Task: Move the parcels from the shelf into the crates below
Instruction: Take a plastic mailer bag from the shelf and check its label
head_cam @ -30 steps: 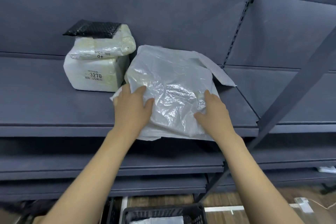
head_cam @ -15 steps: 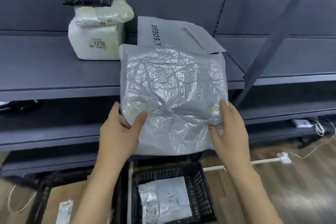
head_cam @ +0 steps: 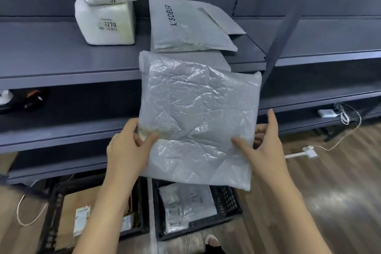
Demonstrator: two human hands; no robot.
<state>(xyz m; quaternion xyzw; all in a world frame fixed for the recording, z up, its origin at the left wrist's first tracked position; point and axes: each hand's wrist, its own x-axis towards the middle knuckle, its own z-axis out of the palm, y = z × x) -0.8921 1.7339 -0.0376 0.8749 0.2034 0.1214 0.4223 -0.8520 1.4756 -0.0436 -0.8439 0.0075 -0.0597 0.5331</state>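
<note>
My grip is two-handed: my left hand (head_cam: pixel 127 146) pinches the near left edge of the gray plastic parcel (head_cam: pixel 198 113), thumb on top and fingers under, and my right hand (head_cam: pixel 260 144) pinches the near right edge the same way. The parcel is off the shelf (head_cam: pixel 61 62) and hangs in the air in front of it, above the right crate (head_cam: pixel 228 204) on the floor, which already has a parcel lying in it.

What could go wrong, as I judge it: the plastic is slick and crinkled, and I hold it only by the near edge, so the far end could sag and the whole bag slide out of my thumbs. It is also wider than the gap I can see into the crate, so a corner may catch on the rim and leave it draped over the edge, or over the left crate (head_cam: pixel 55 208) beside it.

The parcel lies nearly flat, broad face up, tilted so its far edge points up toward the shelf. Its long axis runs away from me, slightly skewed to the left.
</note>
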